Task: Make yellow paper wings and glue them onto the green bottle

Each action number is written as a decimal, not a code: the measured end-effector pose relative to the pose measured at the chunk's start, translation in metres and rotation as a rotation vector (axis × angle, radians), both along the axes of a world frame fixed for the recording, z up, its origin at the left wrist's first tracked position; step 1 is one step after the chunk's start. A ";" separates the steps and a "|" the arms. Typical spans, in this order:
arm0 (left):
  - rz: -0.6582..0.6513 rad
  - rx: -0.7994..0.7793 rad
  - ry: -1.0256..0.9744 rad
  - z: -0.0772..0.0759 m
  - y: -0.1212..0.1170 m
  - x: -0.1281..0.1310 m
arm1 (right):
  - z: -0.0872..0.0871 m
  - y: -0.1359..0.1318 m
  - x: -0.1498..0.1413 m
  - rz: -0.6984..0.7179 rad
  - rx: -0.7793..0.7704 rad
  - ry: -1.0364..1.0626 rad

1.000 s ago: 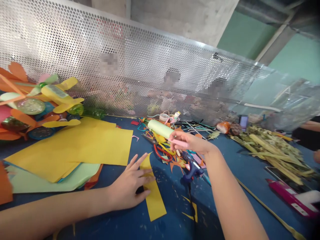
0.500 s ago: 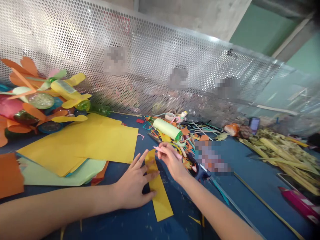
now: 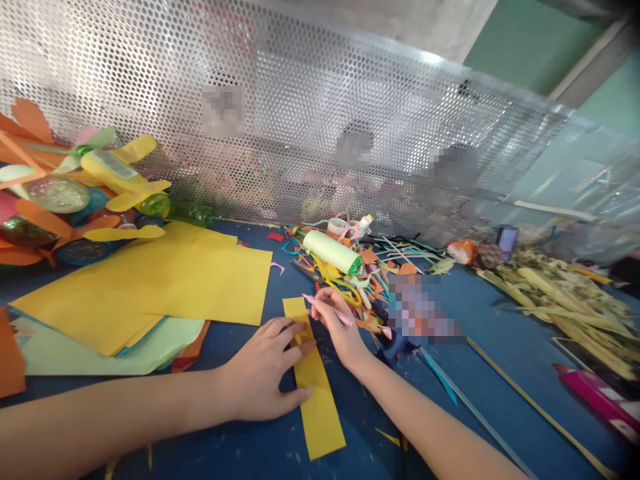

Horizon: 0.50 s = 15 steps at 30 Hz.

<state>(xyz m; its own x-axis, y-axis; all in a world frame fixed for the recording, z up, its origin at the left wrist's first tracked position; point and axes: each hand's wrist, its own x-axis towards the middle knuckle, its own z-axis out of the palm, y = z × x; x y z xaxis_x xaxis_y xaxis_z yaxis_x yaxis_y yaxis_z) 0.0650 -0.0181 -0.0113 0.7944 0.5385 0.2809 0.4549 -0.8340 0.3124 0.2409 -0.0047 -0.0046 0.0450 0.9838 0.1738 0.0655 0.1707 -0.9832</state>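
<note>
A long strip of yellow paper lies on the blue table, angled away from me. My left hand rests over its left side, fingers spread and pressing it down. Held between the fingers of my right hand is a pink pen. Its tip points left, near the strip's far end; whether it touches the paper I cannot tell. Scissors with yellow handles lie just beyond my right hand, among paper scraps.
Yellow sheets lie at left over a pale green sheet. Bottles with paper petals are piled behind them. A paper-wrapped green bottle lies among scraps. Corn husks cover the right; a perforated metal screen stands behind.
My left fingers have drawn back a little from the strip's far end, so more of it shows. The pen tip has shifted slightly left. The view has moved slightly.
</note>
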 end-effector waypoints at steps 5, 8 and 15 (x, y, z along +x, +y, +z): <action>-0.040 -0.001 0.003 0.005 -0.001 0.000 | 0.001 -0.002 0.000 -0.033 0.041 -0.105; -0.037 0.001 0.005 0.005 -0.002 0.000 | -0.001 0.000 0.000 -0.023 0.021 -0.092; -0.053 0.038 0.057 0.001 -0.004 0.000 | -0.011 0.004 0.005 -0.090 0.082 -0.160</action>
